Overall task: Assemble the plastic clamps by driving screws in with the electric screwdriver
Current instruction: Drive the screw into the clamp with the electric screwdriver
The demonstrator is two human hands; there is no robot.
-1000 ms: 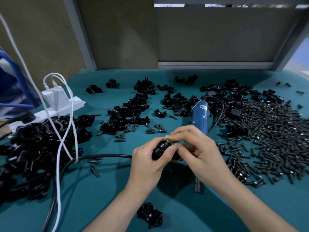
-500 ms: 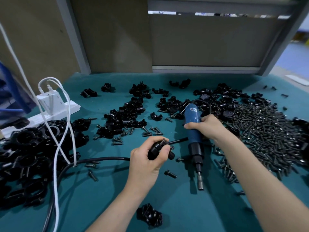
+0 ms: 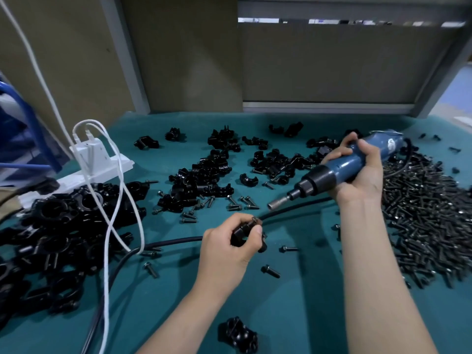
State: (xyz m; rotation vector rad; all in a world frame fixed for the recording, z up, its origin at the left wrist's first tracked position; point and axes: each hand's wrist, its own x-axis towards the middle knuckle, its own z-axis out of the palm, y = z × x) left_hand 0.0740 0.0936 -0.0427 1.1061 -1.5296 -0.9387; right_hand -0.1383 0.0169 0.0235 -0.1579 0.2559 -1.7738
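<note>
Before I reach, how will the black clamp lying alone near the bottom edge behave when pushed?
The lone clamp looks like stiff plastic, probably light. Its blocky, uneven shape suggests it would slide or tumble rather than roll. The teal mat may grip it somewhat.

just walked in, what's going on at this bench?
A person is assembling plastic clamps by hand. The left hand grips a black clamp with a screw standing in its top. The right hand holds the blue electric screwdriver, its bit angled down toward the clamp but not touching it. Loose screws are heaped on the right, clamp parts across the teal table.
</note>
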